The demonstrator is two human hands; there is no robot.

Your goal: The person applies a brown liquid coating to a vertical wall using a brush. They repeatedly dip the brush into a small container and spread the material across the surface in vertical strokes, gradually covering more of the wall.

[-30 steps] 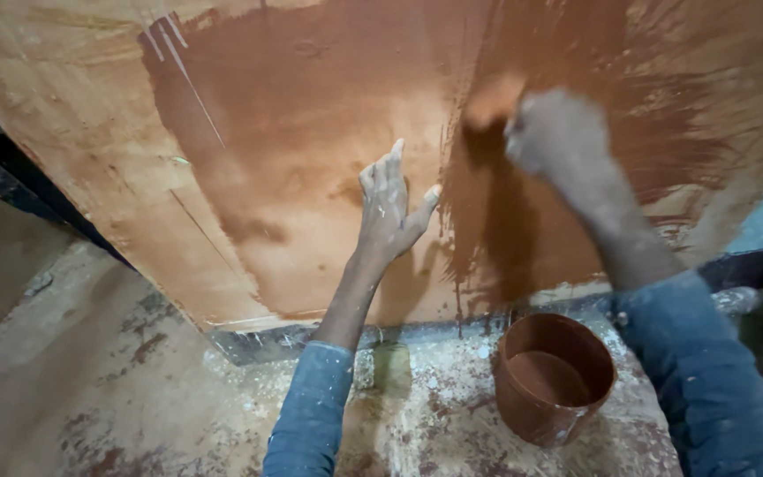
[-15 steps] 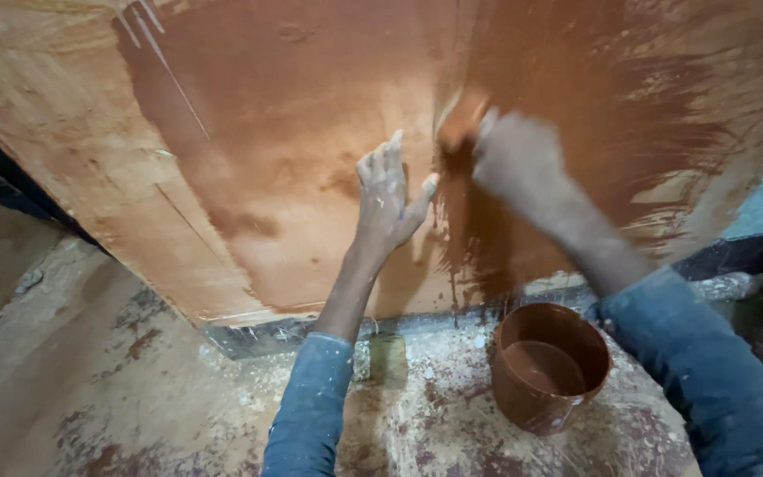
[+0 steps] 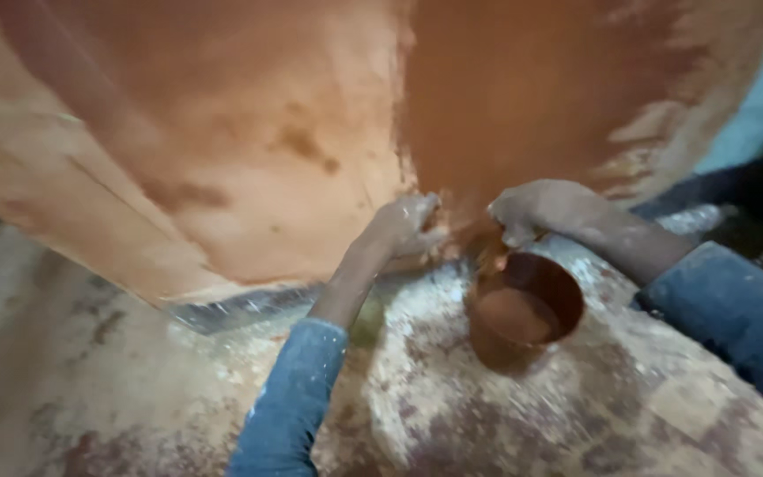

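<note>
— Fingers first: what are yours doing?

— Your left hand (image 3: 404,225), at the centre of the frame, has its fingers (image 3: 421,208) curled and pressed against the lower edge of the big wooden panel (image 3: 249,177), right where the pale bare wood meets the wet red-brown coat. They grip nothing you can make out. Your right hand (image 3: 545,208), just right of centre, is bunched at the rim of the small round pot (image 3: 523,309). Its fingers look clenched, but the blur hides whether they close on a rag or brush, so you cannot tell.

— And the pot?

— It stands on the floor (image 3: 629,397), lower right of centre, directly under your right hand, open side up, with red-brown liquid inside. Its walls are smeared the same colour.

— The panel?

— It fills the upper half of the frame, leaning away from you. Its right part is dark with fresh stain; its left part is lighter, with a few darker blotches. A pale strip runs along its foot at lower left.

— The ground around you?

— Whitish, spattered with red-brown spots, across the whole bottom of the frame. Both your blue sleeves (image 3: 293,406) reach in from the lower edge, flecked with white.
</note>
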